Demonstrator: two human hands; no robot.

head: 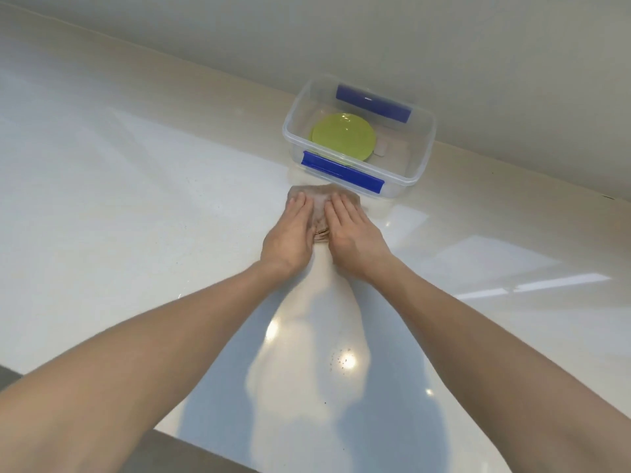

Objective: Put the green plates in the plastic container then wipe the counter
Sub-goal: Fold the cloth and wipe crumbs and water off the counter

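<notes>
Both hands, left (290,233) and right (351,233), press flat, fingers extended, on cloth (319,206).

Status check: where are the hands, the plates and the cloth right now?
Left hand and right hand flat on the cloth, pressed to the counter. Green plates in the plastic container. Container sits just beyond the cloth.

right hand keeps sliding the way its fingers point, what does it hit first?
Likely the plastic container: the right hand, flat on the cloth, points at its near wall with the blue clip. The gap looks small; depth is unclear.
</notes>
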